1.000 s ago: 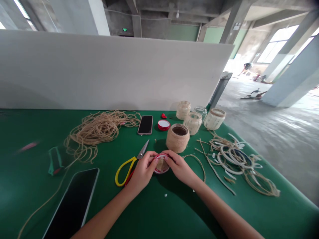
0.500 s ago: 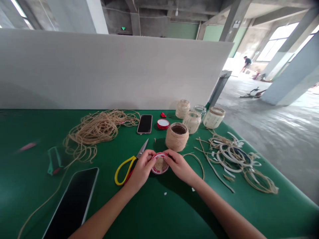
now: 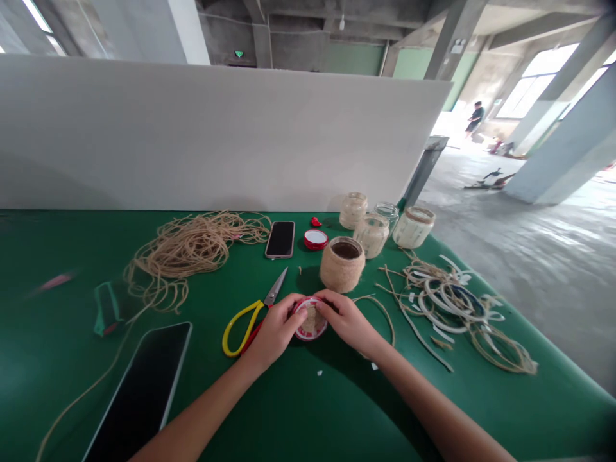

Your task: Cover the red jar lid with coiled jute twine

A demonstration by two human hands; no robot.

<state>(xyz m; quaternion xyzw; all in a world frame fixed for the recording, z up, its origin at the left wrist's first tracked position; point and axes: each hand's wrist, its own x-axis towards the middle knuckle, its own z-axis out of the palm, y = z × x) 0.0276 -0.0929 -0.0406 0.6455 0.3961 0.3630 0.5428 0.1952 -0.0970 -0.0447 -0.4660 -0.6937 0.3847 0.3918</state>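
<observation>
My left hand (image 3: 279, 324) and my right hand (image 3: 342, 316) both grip a round red-rimmed jar lid (image 3: 311, 330) near the middle of the table. Its inner side faces me, pale with red marks around the edge and a tan, twine-like patch at the centre. Each thumb presses on the face of the lid, while other fingers curl behind its rim, partly hidden. Just beyond stands a jar wrapped in twine (image 3: 342, 273), apart from my hands. Scissors with yellow and red handles (image 3: 244, 327) lie close by my left hand.
A twine heap (image 3: 192, 240), a phone (image 3: 280, 239) and red lids with a white top (image 3: 316, 240) lie behind. Several glass jars (image 3: 370, 236) stand back right, near tangled cord scraps (image 3: 457, 301). A dark tablet-like slab (image 3: 139, 391) lies front left. A white panel (image 3: 216, 135) borders the table.
The lid stays between both hands, which have barely shifted; my left thumb sits slightly further in over its face. A distant person in the background has straightened up.
</observation>
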